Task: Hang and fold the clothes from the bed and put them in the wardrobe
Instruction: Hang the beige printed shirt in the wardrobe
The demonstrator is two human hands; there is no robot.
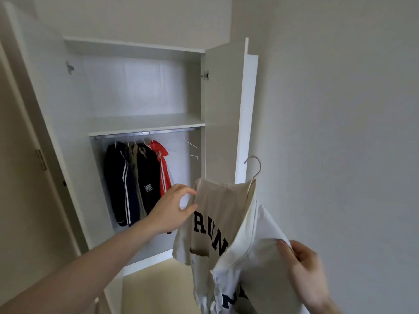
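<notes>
A cream shirt (226,234) with dark block letters hangs on a hanger whose hook (255,165) sticks up in front of the open wardrobe (145,123). My left hand (172,209) pinches the shirt's left shoulder between thumb and fingers. My right hand (303,266) grips the right edge of the shirt lower down. The hanger's body is hidden inside the shirt.
Several dark jackets (131,182) and a red one (162,166) hang on the rail (147,133), with empty white hangers (190,150) to their right. A bare shelf (145,123) sits above. The wardrobe's right door (240,109) stands open; a white wall (340,109) lies to the right.
</notes>
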